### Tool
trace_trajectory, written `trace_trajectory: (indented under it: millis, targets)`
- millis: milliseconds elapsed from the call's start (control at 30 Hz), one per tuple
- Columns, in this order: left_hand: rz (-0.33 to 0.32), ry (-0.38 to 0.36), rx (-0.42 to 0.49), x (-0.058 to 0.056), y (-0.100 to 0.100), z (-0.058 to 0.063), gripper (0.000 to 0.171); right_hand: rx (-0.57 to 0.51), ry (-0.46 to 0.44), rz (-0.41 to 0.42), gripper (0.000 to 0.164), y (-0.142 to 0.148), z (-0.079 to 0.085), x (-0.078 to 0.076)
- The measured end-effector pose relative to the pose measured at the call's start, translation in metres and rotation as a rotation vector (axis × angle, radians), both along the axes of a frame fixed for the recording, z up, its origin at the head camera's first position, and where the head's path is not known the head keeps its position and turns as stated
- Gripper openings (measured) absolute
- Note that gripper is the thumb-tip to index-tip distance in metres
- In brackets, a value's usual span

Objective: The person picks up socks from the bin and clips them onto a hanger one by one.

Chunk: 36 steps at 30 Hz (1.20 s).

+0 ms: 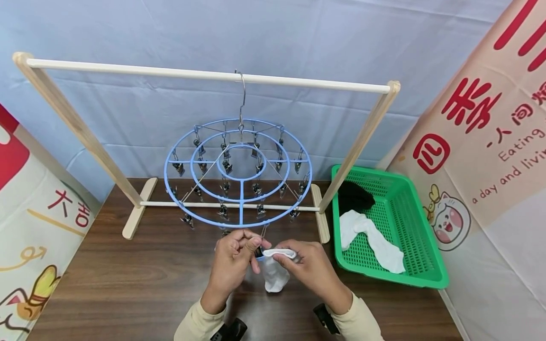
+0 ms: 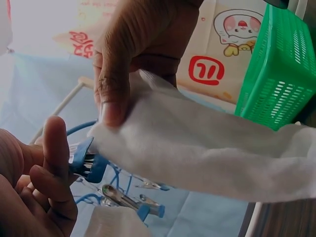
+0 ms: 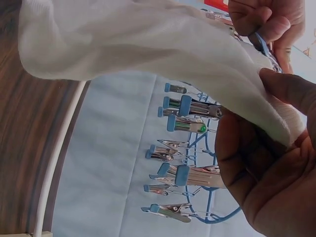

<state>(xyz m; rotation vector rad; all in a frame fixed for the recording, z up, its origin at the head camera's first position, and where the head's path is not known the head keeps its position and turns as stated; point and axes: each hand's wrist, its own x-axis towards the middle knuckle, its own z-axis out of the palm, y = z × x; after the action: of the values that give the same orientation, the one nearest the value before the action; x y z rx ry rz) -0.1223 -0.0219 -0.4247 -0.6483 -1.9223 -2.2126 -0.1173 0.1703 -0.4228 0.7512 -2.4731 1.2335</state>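
Note:
My left hand [image 1: 232, 258] pinches a metal clip with blue tips [image 2: 91, 165] at the front of the round blue hanger [image 1: 241, 203]. A white sock [image 1: 275, 277] hangs from my right hand [image 1: 313, 265], which grips it near the cuff between thumb and fingers. In the left wrist view, the clip's blue tips are right at the sock's upper edge. The sock's foot hangs down over the table. Another piece of white cloth [image 2: 116, 223] shows below the clips in the left wrist view, partly cut off by the frame.
The hanger hooks onto the white top bar [image 1: 170, 72] of a wooden rack, with several clips [image 1: 223, 210] dangling from its rings. To the right stands a green basket [image 1: 431, 265] with white socks [image 1: 377, 241] and dark cloth [image 1: 354, 196] inside. Printed cloths surround the brown table [image 1: 128, 284].

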Motion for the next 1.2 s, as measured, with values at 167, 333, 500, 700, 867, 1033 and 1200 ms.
trace_trajectory:
  millis: [167,333,500,700,867,1033,1200]
  targets:
    - [-0.005,0.033,0.039,0.000,0.000,0.000,0.011,0.007,0.012,-0.011,0.011,-0.004,0.001,-0.001]
    - [-0.015,0.046,0.078,-0.001,0.000,0.000,0.011,0.036,0.020,-0.027,0.012,-0.007,0.005,-0.001]
    - [0.015,0.040,0.057,-0.002,0.001,0.001,0.012,0.046,0.015,-0.014,0.011,-0.009,0.008,-0.002]
    - [0.034,0.069,0.039,-0.004,0.000,0.001,0.011,0.063,0.031,0.001,0.010,-0.012,0.010,-0.003]
    - [0.037,0.058,0.033,-0.004,-0.001,0.002,0.010,0.077,0.022,0.013,0.008,-0.015,0.009,-0.002]
    - [0.016,-0.012,0.056,0.000,-0.002,0.002,0.012,0.072,0.022,0.023,0.008,-0.017,0.005,0.001]
    - [-0.002,-0.065,0.060,0.003,-0.003,-0.003,0.013,0.066,0.002,0.012,0.008,-0.018,0.001,0.004]
